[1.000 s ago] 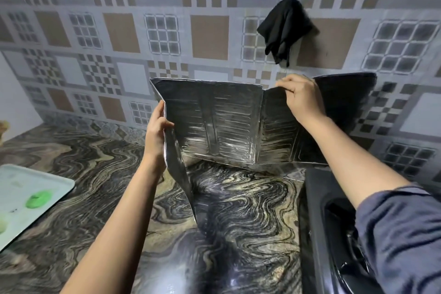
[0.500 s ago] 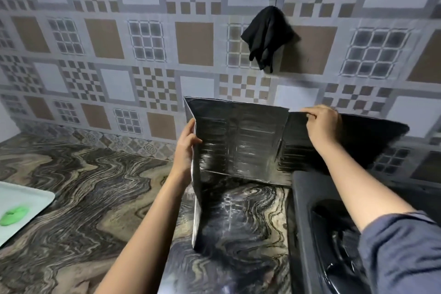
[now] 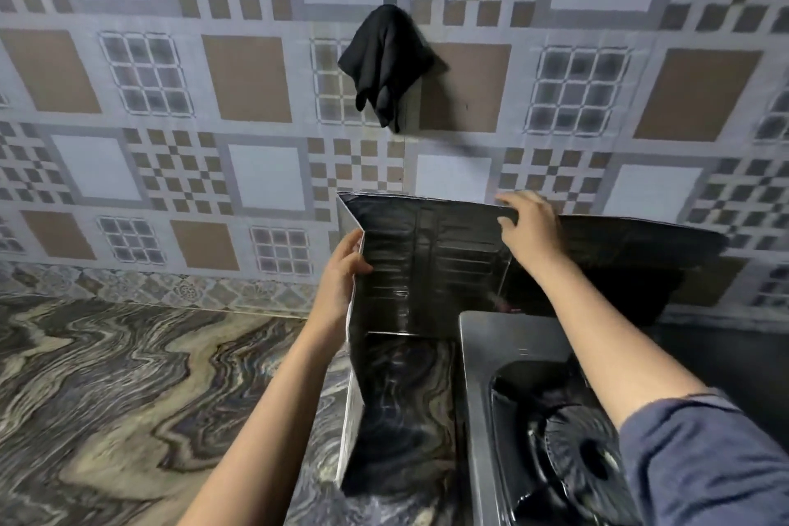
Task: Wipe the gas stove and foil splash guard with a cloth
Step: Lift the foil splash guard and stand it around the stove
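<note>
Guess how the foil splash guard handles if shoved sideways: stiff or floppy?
The foil splash guard probably flexes at its creases: the panels meet at angles. Likely light, since the left hand pinches only an edge. It stands on thin edges, so may tip or slide.

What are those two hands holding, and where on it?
The foil splash guard: the left hand grips its left fold edge, and the right hand is on the top edge, fingers spread, seemingly loosening.

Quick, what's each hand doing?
Left hand: gripping the silver foil splash guard at its left fold.
Right hand: open, fingers on its top edge.
</note>
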Demonstrator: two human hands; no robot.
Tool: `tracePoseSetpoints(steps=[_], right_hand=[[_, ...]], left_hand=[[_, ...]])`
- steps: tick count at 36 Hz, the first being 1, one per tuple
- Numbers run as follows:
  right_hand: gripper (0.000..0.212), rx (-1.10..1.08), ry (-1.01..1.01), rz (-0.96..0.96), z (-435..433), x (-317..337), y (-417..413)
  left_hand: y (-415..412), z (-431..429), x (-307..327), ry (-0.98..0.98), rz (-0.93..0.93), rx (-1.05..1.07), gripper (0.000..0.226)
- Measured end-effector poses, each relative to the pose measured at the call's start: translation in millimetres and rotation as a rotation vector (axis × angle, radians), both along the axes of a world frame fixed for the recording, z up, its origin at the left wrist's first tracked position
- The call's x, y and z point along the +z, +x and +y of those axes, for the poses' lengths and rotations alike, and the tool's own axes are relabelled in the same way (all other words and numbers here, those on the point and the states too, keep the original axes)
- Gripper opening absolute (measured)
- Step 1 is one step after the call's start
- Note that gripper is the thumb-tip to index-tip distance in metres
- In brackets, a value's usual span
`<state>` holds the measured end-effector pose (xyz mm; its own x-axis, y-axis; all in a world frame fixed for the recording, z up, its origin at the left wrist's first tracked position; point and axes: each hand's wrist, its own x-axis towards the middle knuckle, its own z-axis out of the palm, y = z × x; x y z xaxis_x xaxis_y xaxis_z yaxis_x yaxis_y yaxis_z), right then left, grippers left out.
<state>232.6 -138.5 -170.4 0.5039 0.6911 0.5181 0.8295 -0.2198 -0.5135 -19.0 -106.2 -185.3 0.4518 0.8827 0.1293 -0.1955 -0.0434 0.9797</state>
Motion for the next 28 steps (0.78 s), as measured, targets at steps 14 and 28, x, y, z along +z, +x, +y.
tracePoseSetpoints(steps=[14, 28], right_hand=[[0.027, 0.2, 0.132, -0.063, 44.9, -7.0, -2.4], [0.033, 0.12, 0.14, -0.092, 30.4, -7.4, 33.9]], left_hand=[[-0.7, 15.9, 7.0, -0.012, 0.16, 0.054, 0.09], [56.6, 46.6, 17.5, 0.21, 0.42, 0.1, 0.074]])
